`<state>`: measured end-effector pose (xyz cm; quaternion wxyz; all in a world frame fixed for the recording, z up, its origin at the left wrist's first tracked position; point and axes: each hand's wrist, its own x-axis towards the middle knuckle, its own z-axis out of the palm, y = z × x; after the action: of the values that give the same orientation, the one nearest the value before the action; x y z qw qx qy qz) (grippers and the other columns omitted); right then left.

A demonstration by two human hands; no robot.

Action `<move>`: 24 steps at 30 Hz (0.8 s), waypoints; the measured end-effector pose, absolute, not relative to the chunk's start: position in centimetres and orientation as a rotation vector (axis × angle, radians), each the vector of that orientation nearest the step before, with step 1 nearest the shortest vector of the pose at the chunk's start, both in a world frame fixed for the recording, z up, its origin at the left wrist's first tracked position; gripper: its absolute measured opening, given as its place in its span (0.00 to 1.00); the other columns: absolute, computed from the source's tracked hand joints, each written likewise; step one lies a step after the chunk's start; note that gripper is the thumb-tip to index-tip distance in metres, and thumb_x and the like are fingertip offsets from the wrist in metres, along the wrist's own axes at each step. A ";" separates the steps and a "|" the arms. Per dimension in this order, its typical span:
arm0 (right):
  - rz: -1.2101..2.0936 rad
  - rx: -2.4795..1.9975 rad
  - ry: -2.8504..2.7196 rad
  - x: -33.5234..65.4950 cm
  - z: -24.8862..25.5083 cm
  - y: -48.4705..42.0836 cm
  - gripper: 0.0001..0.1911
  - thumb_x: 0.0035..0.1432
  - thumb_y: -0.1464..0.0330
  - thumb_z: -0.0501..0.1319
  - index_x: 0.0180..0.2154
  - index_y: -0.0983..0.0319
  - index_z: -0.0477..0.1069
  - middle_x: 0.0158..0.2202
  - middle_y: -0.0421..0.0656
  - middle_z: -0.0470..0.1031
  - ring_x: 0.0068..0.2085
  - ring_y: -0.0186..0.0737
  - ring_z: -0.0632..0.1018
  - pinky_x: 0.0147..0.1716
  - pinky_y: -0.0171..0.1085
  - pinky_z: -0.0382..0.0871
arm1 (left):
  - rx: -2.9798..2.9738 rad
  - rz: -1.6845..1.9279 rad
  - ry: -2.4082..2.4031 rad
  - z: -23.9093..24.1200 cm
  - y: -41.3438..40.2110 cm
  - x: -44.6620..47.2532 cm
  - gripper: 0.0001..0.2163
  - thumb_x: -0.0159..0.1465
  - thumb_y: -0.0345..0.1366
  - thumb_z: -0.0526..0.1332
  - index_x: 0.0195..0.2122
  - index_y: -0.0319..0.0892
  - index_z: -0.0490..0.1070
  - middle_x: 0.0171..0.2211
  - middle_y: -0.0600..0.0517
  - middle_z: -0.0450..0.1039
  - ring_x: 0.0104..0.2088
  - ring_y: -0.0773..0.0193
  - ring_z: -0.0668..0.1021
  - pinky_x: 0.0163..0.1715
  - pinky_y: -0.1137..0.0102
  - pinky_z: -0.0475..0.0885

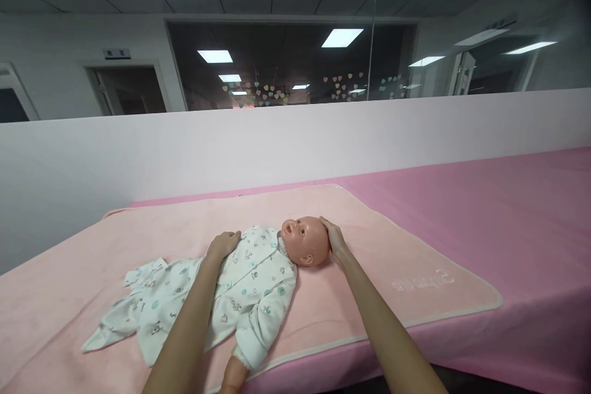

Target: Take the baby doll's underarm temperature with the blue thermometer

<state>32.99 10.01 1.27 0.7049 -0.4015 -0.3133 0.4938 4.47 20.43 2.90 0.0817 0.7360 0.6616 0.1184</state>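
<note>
A baby doll (305, 240) lies on its back on a peach towel (369, 295), its head to the right. It wears a white printed baby outfit (253, 277), whose trouser legs spread to the left. Cupped around the crown of the doll's head is my right hand (335, 240), with part of its fingers hidden behind the head. My left hand (224, 245) holds the far side of the doll's clothed body, fingers curled over the cloth. The doll's near arm (234, 374) pokes out of its sleeve towards me; its far arm is hidden.
Pink cloth (462, 197) covers the table beneath the towel and extends to the right. A white partition (277, 148) runs along the back edge. Beyond it are a dark window (286, 68) with heart stickers and a doorway (133, 89).
</note>
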 end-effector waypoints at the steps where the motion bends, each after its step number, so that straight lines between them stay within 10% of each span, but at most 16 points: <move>1: 1.072 -0.890 -0.686 33.0 1.3 10.0 0.12 0.44 0.60 0.60 0.23 0.63 0.73 0.28 0.43 0.78 0.32 0.41 0.76 0.34 0.34 0.67 | 2.202 0.347 1.970 2.9 20.4 4.4 0.26 0.58 0.47 0.42 0.44 0.39 0.72 0.47 0.42 0.72 0.47 0.51 0.73 0.43 0.64 0.66; 24: 1.282 -0.803 -0.795 32.4 1.3 9.4 0.24 0.50 0.54 0.52 0.31 0.67 0.75 0.32 0.50 0.78 0.36 0.49 0.78 0.36 0.42 0.70 | 2.279 0.398 2.053 3.7 17.3 5.9 0.21 0.59 0.45 0.42 0.34 0.37 0.71 0.36 0.38 0.75 0.40 0.47 0.75 0.39 0.59 0.64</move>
<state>32.36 9.41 1.30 0.6567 -0.3546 -0.3508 0.5657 5.86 17.25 3.73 0.0242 0.7367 0.6634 0.1287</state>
